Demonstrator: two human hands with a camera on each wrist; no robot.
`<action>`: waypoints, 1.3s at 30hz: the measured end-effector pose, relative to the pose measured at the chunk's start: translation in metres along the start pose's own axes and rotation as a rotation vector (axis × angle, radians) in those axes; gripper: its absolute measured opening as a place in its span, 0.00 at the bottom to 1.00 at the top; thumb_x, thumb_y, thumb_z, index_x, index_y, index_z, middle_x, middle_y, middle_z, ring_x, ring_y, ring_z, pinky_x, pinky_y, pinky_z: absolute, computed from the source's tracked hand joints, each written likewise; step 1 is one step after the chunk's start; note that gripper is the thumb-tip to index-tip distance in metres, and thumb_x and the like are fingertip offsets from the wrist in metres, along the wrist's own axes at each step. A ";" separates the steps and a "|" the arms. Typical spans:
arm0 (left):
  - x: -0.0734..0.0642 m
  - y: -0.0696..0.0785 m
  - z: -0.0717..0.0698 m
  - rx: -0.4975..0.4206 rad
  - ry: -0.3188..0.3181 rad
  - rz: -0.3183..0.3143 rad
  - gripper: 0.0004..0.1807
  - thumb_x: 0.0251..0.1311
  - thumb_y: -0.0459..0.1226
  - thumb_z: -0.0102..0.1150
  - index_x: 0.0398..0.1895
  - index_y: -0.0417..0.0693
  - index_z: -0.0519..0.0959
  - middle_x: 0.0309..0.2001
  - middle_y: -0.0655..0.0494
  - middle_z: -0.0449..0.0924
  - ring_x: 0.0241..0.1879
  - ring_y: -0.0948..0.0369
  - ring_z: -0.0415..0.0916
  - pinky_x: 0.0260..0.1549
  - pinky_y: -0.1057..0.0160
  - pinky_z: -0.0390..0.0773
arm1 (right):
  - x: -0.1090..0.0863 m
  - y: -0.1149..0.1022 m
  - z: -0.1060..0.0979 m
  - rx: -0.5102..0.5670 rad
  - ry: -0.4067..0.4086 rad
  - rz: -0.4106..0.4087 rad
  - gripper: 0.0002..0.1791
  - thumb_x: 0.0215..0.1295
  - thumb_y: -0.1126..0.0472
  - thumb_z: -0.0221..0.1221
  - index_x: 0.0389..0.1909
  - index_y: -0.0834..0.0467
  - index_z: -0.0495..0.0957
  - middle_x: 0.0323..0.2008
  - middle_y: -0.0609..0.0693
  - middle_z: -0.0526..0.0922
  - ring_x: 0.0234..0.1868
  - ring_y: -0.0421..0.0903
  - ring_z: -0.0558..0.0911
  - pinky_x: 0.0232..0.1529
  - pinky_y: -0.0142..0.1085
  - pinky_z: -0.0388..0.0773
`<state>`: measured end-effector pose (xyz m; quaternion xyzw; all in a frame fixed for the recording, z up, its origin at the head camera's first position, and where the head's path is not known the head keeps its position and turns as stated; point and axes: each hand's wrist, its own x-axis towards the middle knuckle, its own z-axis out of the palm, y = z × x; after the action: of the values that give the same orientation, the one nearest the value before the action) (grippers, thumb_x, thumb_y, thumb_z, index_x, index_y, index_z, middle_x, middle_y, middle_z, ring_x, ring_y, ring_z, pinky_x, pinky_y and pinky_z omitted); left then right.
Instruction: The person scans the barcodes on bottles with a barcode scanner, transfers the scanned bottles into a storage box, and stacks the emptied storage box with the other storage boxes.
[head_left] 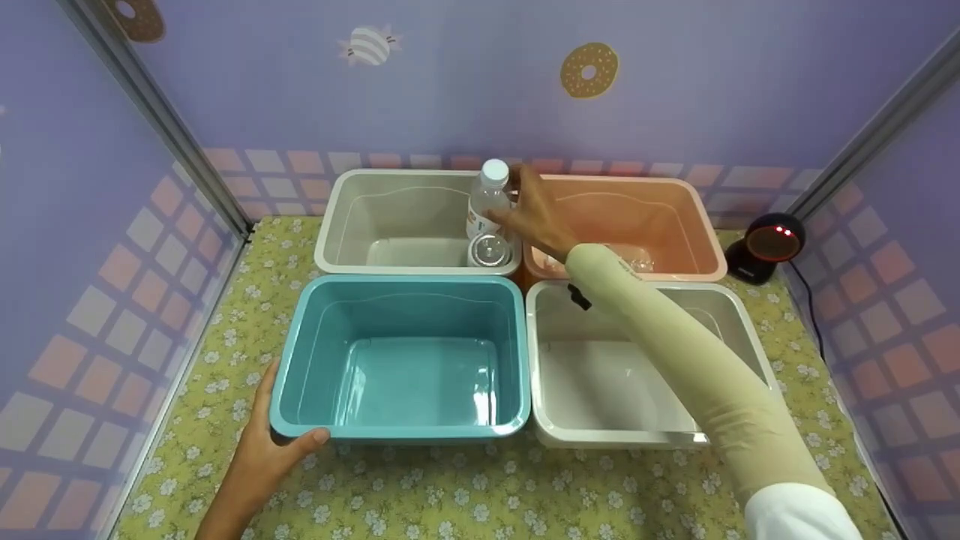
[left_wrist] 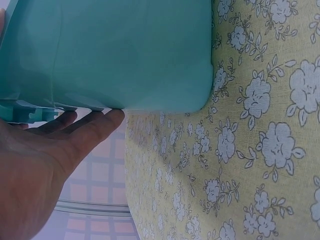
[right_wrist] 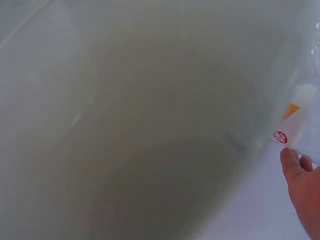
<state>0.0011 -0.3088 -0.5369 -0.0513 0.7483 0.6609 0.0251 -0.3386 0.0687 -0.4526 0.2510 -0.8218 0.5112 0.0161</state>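
Observation:
My right hand (head_left: 534, 214) holds a clear plastic bottle (head_left: 480, 201) with a white cap, at the right end of the back grey bin (head_left: 352, 225). The thumb lies across the bottle's label; the other fingers are behind it, partly hidden. In the right wrist view, fingertips (right_wrist: 288, 156) meet the edge of the label (right_wrist: 290, 120). Just in front of the bottle is a round, clear-ended container (head_left: 491, 251) in the same bin. My left hand (head_left: 262, 442) grips the near left corner of the teal bin (head_left: 397, 432), thumb on the front rim and fingers along the side.
An orange bin (head_left: 675, 217) holding clear plastic items (head_left: 641, 265) stands at back right. In front of it is a whitish bin (head_left: 592, 390), crossed by my right forearm. A black scanner (head_left: 761, 247) with a cable stands at far right. Patterned walls enclose the flowered tablecloth (head_left: 420, 495).

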 end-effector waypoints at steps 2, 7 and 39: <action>0.001 0.000 0.000 0.003 -0.003 0.009 0.65 0.72 0.29 0.70 0.92 0.73 0.33 0.86 0.32 0.47 0.74 0.28 0.65 0.55 0.64 0.86 | -0.004 0.000 -0.002 0.020 -0.023 -0.005 0.40 0.73 0.58 0.71 0.79 0.55 0.61 0.73 0.55 0.70 0.72 0.53 0.71 0.76 0.54 0.71; 0.002 -0.001 0.000 -0.005 -0.008 0.023 0.65 0.72 0.28 0.70 0.92 0.72 0.33 0.86 0.32 0.45 0.74 0.28 0.64 0.56 0.64 0.85 | -0.006 0.001 -0.003 0.032 -0.039 -0.009 0.41 0.74 0.61 0.71 0.80 0.56 0.59 0.74 0.56 0.68 0.73 0.54 0.71 0.77 0.55 0.71; 0.000 0.000 -0.001 0.001 -0.010 0.010 0.64 0.73 0.28 0.69 0.92 0.74 0.32 0.86 0.33 0.47 0.74 0.29 0.65 0.53 0.63 0.87 | -0.024 -0.008 -0.025 -0.091 -0.080 -0.026 0.33 0.68 0.62 0.75 0.69 0.65 0.72 0.60 0.59 0.77 0.66 0.63 0.75 0.76 0.53 0.71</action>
<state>0.0007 -0.3099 -0.5368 -0.0442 0.7487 0.6609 0.0257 -0.3193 0.0961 -0.4408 0.2810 -0.8409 0.4626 0.0016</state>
